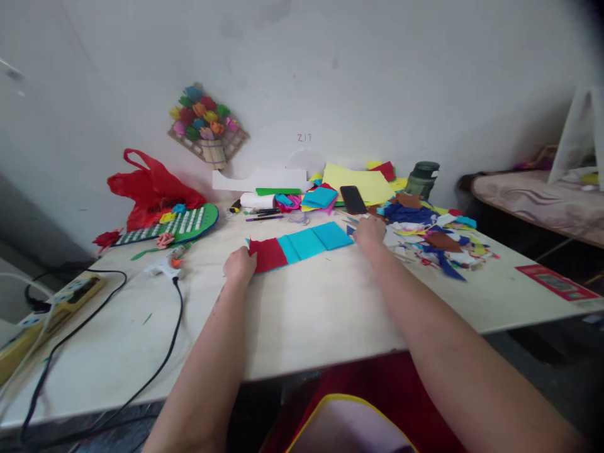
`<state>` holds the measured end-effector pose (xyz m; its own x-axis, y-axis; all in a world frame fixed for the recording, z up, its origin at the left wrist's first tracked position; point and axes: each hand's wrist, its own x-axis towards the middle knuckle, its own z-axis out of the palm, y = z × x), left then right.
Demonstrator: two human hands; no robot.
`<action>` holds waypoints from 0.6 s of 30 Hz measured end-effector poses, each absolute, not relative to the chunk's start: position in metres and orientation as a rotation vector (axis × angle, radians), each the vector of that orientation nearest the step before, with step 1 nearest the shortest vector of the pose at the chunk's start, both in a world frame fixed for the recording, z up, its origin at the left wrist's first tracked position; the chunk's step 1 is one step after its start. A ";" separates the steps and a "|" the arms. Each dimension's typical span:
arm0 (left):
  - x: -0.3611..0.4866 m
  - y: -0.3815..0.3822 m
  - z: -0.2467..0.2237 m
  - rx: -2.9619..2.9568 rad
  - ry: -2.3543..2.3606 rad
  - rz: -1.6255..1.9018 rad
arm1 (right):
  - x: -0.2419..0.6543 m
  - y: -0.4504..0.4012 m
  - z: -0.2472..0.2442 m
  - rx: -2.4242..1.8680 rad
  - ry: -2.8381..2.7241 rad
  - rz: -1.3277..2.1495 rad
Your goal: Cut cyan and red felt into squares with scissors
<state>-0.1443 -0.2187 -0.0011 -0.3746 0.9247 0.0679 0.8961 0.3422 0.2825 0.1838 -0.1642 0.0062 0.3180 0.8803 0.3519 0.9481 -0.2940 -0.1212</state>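
A long folded strip, blue paper (304, 243) with a red piece (268, 255) at its left end, lies across the middle of the table. My left hand (240, 264) is closed on the red end, fingers pinched at its left edge. Beyond the strip's right end, my right hand (369, 231) has its fingers bent round scissors (350, 220), whose blades point left; the handles are hidden by the hand.
Paper scraps (436, 236) are heaped at the right, near a phone (353, 200) and a green bottle (422, 179). A glue gun (165, 264) with its black cord, a red bag (151, 189) and a power strip (56, 314) are at the left.
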 end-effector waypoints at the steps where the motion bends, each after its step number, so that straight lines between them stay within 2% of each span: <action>1: -0.144 -0.219 -0.001 1.694 2.490 0.416 | 0.191 -0.164 0.006 -2.317 -1.639 -0.296; 6: -0.143 -0.219 0.000 1.687 2.505 0.404 | 0.215 -0.163 0.008 -2.433 -1.683 -0.138; 13: -0.143 -0.220 0.002 1.688 2.500 0.408 | 0.226 -0.164 0.014 -2.350 -1.883 -0.243; 18: -0.144 -0.219 0.000 1.684 2.491 0.419 | 0.226 -0.169 0.014 -2.244 -1.763 -0.315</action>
